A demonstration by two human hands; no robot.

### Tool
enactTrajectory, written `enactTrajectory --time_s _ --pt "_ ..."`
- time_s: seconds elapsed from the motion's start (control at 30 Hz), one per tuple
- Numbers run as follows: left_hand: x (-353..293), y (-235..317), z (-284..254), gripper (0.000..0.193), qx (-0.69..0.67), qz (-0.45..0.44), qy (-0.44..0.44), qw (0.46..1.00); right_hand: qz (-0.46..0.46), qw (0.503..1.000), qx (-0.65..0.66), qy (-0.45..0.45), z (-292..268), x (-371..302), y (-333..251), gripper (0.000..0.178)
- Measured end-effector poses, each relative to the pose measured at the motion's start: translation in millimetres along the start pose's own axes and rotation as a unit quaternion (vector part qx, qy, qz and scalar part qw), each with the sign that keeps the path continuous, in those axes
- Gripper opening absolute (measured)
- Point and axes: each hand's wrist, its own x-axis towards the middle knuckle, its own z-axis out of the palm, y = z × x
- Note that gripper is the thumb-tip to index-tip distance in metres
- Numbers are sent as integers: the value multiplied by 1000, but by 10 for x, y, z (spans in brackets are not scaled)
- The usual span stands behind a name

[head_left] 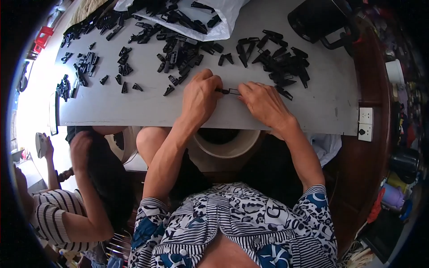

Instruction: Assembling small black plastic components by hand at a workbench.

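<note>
Above the near part of the grey table [154, 107], a small black plastic clip-like piece [231, 91] with an open rectangular frame spans the gap between my hands. My left hand [202, 94] is closed on its left end, fingers curled and pinching. At its right end, the fingertips of my right hand [264, 101] pinch the frame. What else the fingers may cover is hidden. Just beyond my left hand lies a heap of black plastic pieces [178, 54]. A second heap of longer black clip pieces [286, 64] lies beyond my right hand.
A white plastic bag [225, 20] holding black pieces lies at the far edge. A black mug-shaped container [315, 20] stands far right. Smaller clusters [85, 67] spread to the left. Below the table edge is a pale bucket [228, 151]. Another person in stripes [62, 212] sits at left.
</note>
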Motion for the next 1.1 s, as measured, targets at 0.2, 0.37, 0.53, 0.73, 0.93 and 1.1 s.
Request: enactTrajectory --time_s 0.2,0.37,0.53,0.73,0.93,1.1 --pt "15 -1 11 16 13 6 -7 1000 -8 999 -30 -15 28 15 33 13" --pt "8 8 5 17 16 2 -6 1000 -5 998 -56 -41 13 62 13 12" --pt "12 5 11 17 20 13 -11 1000 -16 998 -52 -31 31 88 56 13" --pt "14 5 11 16 19 6 -13 1000 -15 999 -13 -40 -6 67 63 14" --pt "20 28 5 17 23 9 -19 1000 -28 999 -31 -33 30 87 66 14" --pt "13 60 -8 17 18 -10 0 1000 -48 994 -72 -61 -28 154 50 8"
